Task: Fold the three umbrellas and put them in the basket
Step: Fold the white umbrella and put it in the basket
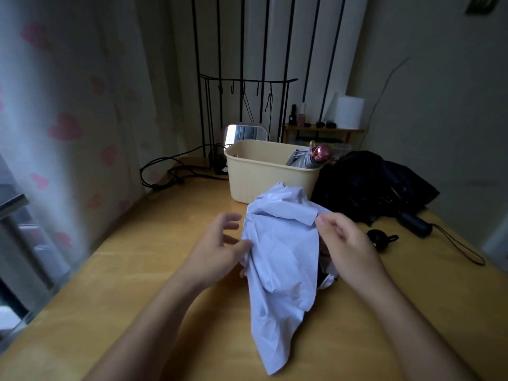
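Lilac umbrella point(280, 257) between both hands, basket point(264, 174) beyond

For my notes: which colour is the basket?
Pale cream-yellow basket, seen best in the head view.

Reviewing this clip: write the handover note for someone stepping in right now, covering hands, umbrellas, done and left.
Left hand: open, fingertips on the light blue umbrella.
Right hand: grip pinching that umbrella's loose canopy.
Done: grey umbrella, folded, in the beige basket.
Left: finish folding the light blue one on the table; the black umbrella, unfolded, right of the basket.
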